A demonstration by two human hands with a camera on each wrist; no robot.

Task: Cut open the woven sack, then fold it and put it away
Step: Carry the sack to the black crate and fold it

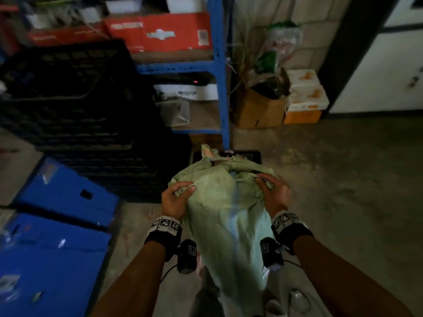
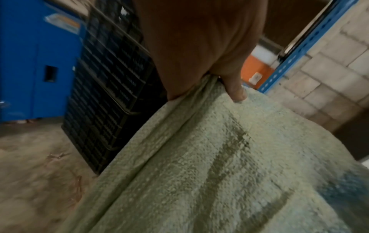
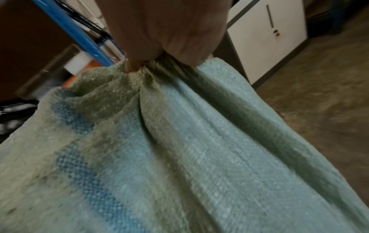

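Note:
A pale green woven sack [image 1: 219, 216] with a faint blue stripe hangs in front of me, held up off the floor and bunched at the top. My left hand [image 1: 177, 197] grips a fold of its left edge, thumb over the cloth; the same hand [image 2: 201, 52] shows in the left wrist view with the sack [image 2: 219, 165] draping below. My right hand [image 1: 273, 193] clutches gathered cloth on the right side; in the right wrist view this hand [image 3: 165, 36] bunches the sack [image 3: 179, 149]. No cutting tool is in sight.
Stacked black crates [image 1: 75, 106] and blue bins [image 1: 57, 225] stand at the left. A blue metal shelf [image 1: 219, 72] with red boxes is ahead, a low black basket [image 1: 242, 154] beyond the sack, cardboard boxes [image 1: 261, 106] by the wall, a white cabinet [image 1: 377, 72] at right. Concrete floor [image 1: 343, 179].

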